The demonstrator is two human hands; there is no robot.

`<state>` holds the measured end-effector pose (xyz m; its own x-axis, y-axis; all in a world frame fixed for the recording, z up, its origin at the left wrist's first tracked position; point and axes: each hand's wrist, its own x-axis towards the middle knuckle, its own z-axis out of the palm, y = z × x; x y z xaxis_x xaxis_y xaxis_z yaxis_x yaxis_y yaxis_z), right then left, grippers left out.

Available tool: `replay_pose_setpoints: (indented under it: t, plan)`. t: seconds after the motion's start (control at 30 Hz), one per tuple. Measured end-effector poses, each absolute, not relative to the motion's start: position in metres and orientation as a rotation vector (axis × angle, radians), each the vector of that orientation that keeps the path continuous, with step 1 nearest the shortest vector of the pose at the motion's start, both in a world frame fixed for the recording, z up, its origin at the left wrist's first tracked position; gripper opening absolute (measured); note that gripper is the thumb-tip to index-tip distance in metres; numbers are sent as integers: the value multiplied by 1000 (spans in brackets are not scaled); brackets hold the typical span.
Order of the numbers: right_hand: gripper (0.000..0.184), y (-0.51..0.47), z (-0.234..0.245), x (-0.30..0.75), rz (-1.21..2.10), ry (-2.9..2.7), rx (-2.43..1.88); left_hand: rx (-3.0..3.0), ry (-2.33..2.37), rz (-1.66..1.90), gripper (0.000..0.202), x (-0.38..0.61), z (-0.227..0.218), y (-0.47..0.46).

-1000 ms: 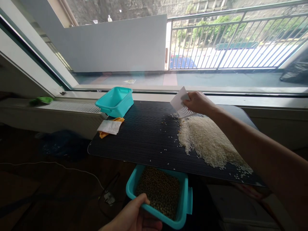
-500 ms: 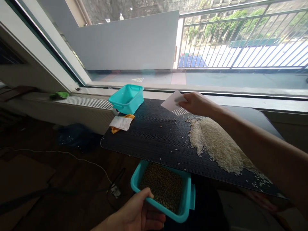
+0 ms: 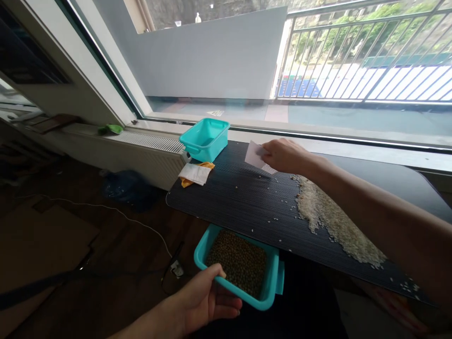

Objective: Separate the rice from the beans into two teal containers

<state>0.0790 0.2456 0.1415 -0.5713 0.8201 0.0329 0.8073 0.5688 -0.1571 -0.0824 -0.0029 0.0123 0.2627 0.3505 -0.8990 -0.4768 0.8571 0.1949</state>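
Observation:
Below the table's front edge, my left hand (image 3: 212, 296) grips the near rim of a turquoise plastic basket (image 3: 259, 302), thumb over the rim and fingers underneath. Small round brownish beans (image 3: 240, 261) fill much of it. My right hand (image 3: 284, 155) pinches a white card (image 3: 253, 154) with a striped lower edge, tilted low over the dark tabletop (image 3: 226, 202). Whether the card touches the surface I cannot tell. A spread heap of white rice (image 3: 328, 212) lies under and beside my right forearm, partly hidden by it. A single bean (image 3: 236, 187) and scattered grains lie left of the heap.
A second turquoise basket (image 3: 206, 136) stands at the table's back left corner. In front of it lies a folded white tissue (image 3: 196, 174) on an orange cloth (image 3: 208, 165). A window, a radiator (image 3: 151, 141) and a cable (image 3: 123, 215) on the floor are around the table.
The view has turned left, so most things appear farther right. My right hand has drawn the card slightly leftward and toward me over the table. My left hand still holds the basket.

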Motion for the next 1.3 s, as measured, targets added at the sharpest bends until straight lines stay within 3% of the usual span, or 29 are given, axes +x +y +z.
replay_pose_setpoints:
  t: [0.47, 0.73, 1.1, 1.3]
  plan:
    - [16, 214, 150, 5, 305, -2904, -1150, -153, 1261, 673, 17, -127, 21, 0]
    - [11, 164, 165, 2, 654, -2987, -820, -191, 1262, 713, 16, -134, 24, -5]
    - [17, 161, 135, 85, 1096, -2487, -1372, -172, 1276, 691, 18, -110, 24, -17]
    - [10, 176, 124, 162, 1033, -2171, -1707, -170, 1250, 613, 20, -81, 22, -16]
